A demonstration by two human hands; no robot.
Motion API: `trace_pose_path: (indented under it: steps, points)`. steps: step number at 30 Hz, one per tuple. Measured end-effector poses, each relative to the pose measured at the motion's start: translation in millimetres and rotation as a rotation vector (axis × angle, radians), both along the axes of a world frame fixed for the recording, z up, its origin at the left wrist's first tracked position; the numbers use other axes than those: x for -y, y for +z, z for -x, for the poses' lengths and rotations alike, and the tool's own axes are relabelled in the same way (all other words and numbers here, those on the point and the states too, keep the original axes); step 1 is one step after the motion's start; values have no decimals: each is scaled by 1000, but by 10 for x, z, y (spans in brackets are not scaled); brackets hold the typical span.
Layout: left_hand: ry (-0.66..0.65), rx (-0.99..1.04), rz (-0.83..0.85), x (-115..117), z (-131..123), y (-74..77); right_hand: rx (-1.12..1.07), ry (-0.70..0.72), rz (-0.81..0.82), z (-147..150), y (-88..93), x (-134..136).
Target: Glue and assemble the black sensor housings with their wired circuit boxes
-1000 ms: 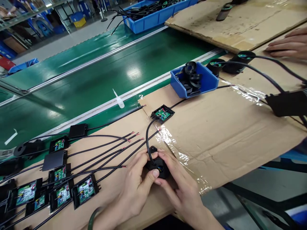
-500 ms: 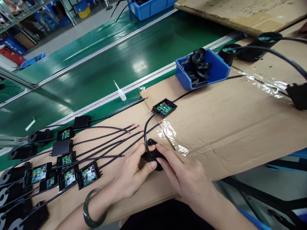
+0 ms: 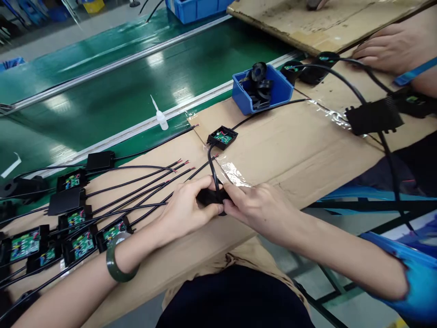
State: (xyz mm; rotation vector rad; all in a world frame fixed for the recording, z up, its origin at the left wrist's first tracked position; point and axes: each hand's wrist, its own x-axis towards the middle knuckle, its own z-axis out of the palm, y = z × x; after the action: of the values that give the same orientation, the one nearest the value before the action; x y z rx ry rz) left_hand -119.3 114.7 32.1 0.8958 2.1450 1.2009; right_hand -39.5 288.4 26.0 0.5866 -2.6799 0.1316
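Pinching a black part (image 3: 209, 197), hands (image 3: 186, 206) (image 3: 258, 207) close together

Left of the bin (image 3: 282, 92) lies a bottle (image 3: 162, 120) — and, well apart, farther left of the bin, a white strip (image 3: 11, 166). Behind the bin stretches the green belt (image 3: 119, 109) — farther back, a crate (image 3: 201, 11).

From my head, the one camera faces forward and down. My left hand (image 3: 187, 205) and right hand (image 3: 256, 205) are near, just below mid-view; a green surface (image 3: 119, 100) slants across beyond them.
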Motion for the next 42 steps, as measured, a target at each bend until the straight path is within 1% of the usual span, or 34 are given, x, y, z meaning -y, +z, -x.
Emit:
trace_pose_path:
  steps: [3, 6, 10, 12, 14, 17, 18, 19, 23, 25, 31, 35, 38, 40, 42]
  points:
    - [26, -9, -15, -19, -36, -14, -8, 6, 38, -41, -86, -10]
    - [9, 16, -15, -46, -39, -3, -9, 8, 72, -63, -142, -9]
    - [8, 70, -5, -49, -28, 7, 39, 22, 129, -76, -167, -33]
    - [16, 134, -52, -24, -11, -4, 74, 30, 164, -53, -152, -74]
    - [10, 229, -121, 14, 23, -23, 217, 33, 316, 2, -119, -133]
    - [-7, 318, -153, 62, 90, -46, 578, 20, 606, 126, -63, -218]
    - [-6, 327, -144, 68, 110, -47, 649, 18, 646, 168, -51, -236]
    - [-5, 335, -135, 67, 126, -45, 658, 26, 641, 205, -45, -247]
    - [27, 423, -113, 16, 150, -11, 472, 153, 589, 274, -72, -236]
    - [60, 456, -95, -12, 142, 3, 424, 171, 599, 265, -96, -210]
    - [147, 518, -75, -55, 108, -1, 386, 58, 681, 186, -154, -110]
    - [153, 535, -53, -88, 128, -3, 268, -2, 700, 160, -207, -66]
    - [117, 495, -59, -69, 142, -7, 291, -17, 686, 154, -239, -82]
    - [80, 399, -57, -32, 128, -17, 284, -29, 718, 124, -236, -115]
    - [43, 257, -31, 5, 90, -34, 217, -29, 723, 64, -206, -152]
